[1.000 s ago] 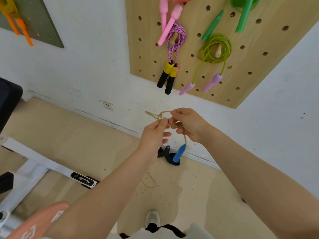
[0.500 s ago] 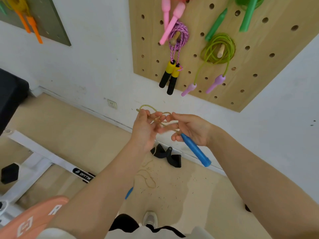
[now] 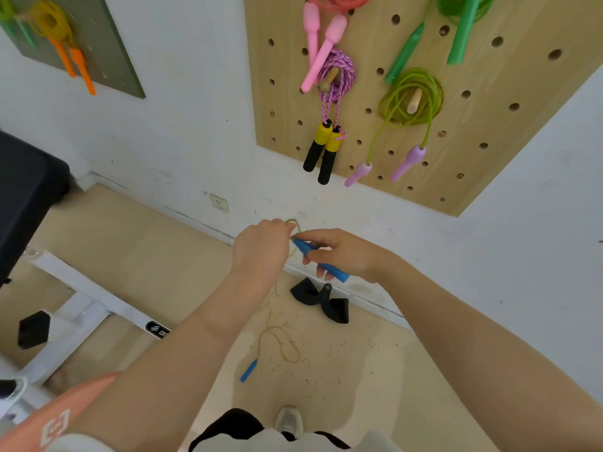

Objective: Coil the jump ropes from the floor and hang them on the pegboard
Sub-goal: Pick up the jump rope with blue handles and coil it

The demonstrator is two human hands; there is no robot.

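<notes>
We are holding both hands up in front of the white wall, below the wooden pegboard [image 3: 368, 132]. Our right hand [image 3: 342, 252] is gripping 1 blue handle [image 3: 321, 261] of the tan jump rope [image 3: 280, 344], its fingers curled round the handle, which is pointing down to the right. Our left hand [image 3: 261, 247] is pinching a small loop of that rope at its fingertips, just beside the handle's upper tip. From the hands the rope is hanging down to the floor [image 3: 137, 243], where it is lying in a loose loop, ending in the second blue handle [image 3: 248, 370] resting on the floor near our shoe [image 3: 288, 420].

On the pegboard, 4 coiled ropes are hanging from pegs: a purple rope with yellow and black handles [image 3: 321, 151], a lime rope with lilac handles [image 3: 409, 99], 1 with pink handles [image 3: 321, 44] and 1 with green handles [image 3: 456, 31]. A black object [image 3: 321, 300] is lying at the base of the wall.
</notes>
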